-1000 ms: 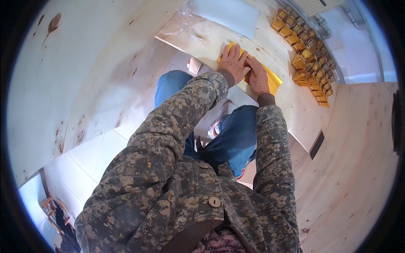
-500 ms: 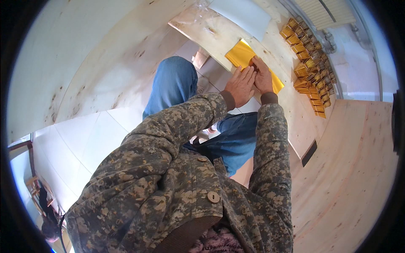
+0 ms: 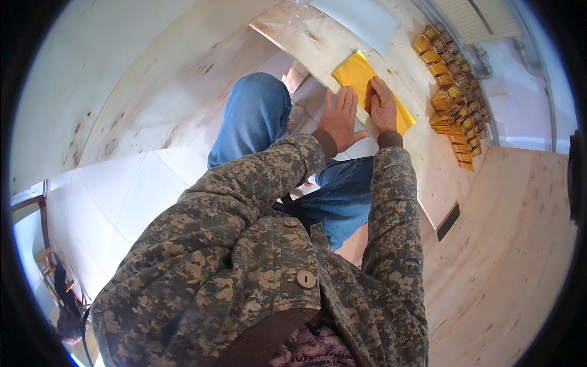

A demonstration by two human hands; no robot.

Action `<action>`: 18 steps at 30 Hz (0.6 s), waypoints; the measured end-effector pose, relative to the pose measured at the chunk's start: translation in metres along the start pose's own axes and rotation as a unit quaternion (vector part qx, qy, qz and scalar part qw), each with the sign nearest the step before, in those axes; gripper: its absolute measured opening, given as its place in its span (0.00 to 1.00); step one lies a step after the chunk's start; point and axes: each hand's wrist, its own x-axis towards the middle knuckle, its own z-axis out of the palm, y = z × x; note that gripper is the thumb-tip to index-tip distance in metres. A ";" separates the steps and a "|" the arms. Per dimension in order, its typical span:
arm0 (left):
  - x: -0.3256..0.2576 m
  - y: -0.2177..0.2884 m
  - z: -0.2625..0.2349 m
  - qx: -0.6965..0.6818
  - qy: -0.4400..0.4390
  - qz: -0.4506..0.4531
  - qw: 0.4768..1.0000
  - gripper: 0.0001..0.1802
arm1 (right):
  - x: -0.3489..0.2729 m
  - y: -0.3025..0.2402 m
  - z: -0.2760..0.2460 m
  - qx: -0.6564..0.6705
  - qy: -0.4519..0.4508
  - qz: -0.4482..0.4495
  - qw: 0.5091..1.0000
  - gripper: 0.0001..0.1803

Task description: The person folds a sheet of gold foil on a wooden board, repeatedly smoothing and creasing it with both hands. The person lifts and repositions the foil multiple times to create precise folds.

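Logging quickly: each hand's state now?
Left hand: open, by the yellow sheet.
Right hand: over the sheet, palm hidden; grip can't be told.

one yellow sheet (image 3: 353, 73), two sleeves (image 3: 394, 202), two buttons (image 3: 306, 279)

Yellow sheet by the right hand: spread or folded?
Yellow sheet spread flat on the wooden table: its face shows either side of the right hand. Hidden folds: cannot tell.
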 end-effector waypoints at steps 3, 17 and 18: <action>-0.001 -0.007 -0.004 0.011 0.010 -0.024 1.000 0.55 | -0.001 -0.012 -0.002 -0.040 0.002 -0.009 0.999 0.19; 0.005 -0.027 -0.023 0.043 0.024 -0.080 0.996 0.52 | 0.000 -0.023 -0.002 -0.056 0.014 -0.017 0.998 0.20; 0.005 -0.029 -0.026 0.040 0.028 -0.096 0.994 0.52 | 0.000 -0.023 -0.002 -0.059 0.016 -0.018 0.998 0.20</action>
